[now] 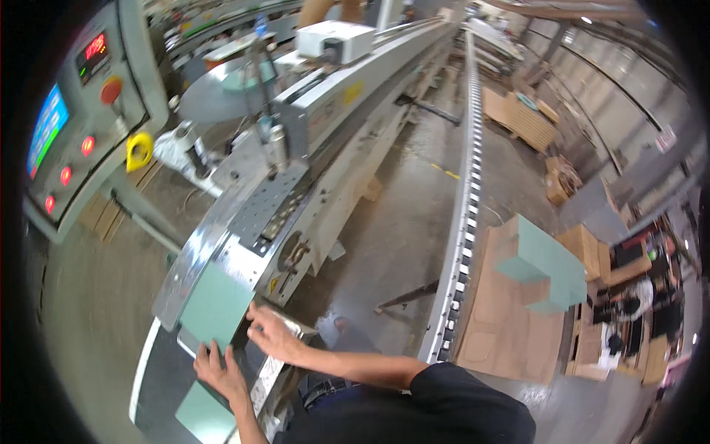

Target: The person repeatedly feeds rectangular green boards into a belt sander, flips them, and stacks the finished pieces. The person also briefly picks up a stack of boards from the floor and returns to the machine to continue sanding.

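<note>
A pale green rectangular panel [216, 302] lies flat on the metal feed table of a long machine. My left hand [220, 374] rests its spread fingertips at the panel's near edge. At the panel's right edge, my right hand [274, 337] touches with its fingers apart and slightly bent; neither hand wraps round the panel. A second pale green panel [205, 411] lies on the dark table surface nearer me, beside my left wrist. My left forearm comes up from the lower edge, and my right forearm reaches in from the right.
A control box [111, 126] with a screen and lit red buttons stands at left, a yellow tape measure [139, 152] at its edge. The long machine bed [370, 81] runs away ahead. Right of me are a roller rail [466, 222] and stacked green panels [543, 259] on cardboard [510, 340].
</note>
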Demonstrator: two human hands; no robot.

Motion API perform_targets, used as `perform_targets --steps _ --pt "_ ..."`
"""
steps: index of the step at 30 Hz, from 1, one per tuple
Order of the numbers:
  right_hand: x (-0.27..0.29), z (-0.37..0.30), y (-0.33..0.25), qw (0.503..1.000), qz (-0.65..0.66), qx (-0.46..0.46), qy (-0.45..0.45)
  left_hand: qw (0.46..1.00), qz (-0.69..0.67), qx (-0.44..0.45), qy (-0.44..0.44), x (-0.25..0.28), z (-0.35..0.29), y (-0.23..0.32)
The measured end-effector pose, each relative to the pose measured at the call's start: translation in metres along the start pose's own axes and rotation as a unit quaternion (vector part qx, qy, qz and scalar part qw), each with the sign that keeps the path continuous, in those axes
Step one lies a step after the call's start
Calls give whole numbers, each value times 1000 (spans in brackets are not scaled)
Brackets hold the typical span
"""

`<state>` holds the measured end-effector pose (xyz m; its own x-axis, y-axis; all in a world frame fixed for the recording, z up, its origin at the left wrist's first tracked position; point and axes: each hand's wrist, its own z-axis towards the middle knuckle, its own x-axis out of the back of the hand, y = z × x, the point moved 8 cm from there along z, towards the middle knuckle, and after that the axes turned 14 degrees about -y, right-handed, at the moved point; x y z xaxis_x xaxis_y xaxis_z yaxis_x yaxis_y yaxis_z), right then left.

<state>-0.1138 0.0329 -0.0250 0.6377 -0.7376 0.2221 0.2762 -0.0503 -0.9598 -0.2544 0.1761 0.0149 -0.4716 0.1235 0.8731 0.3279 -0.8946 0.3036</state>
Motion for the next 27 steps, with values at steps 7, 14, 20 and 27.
perform_targets --steps 7,14,20,27 --pt "67 26 5 999 22 -37 0 998 -43 39 -6 -19 45 58" --pt "130 51 28 995 71 -69 7 997 -67 47 -13 -51 88 111" --pt "200 78 47 997 43 -47 46 995 -89 31 -24 -90 135 161" --pt "279 107 60 993 20 -91 71 991 -129 23 -26 -131 184 215"
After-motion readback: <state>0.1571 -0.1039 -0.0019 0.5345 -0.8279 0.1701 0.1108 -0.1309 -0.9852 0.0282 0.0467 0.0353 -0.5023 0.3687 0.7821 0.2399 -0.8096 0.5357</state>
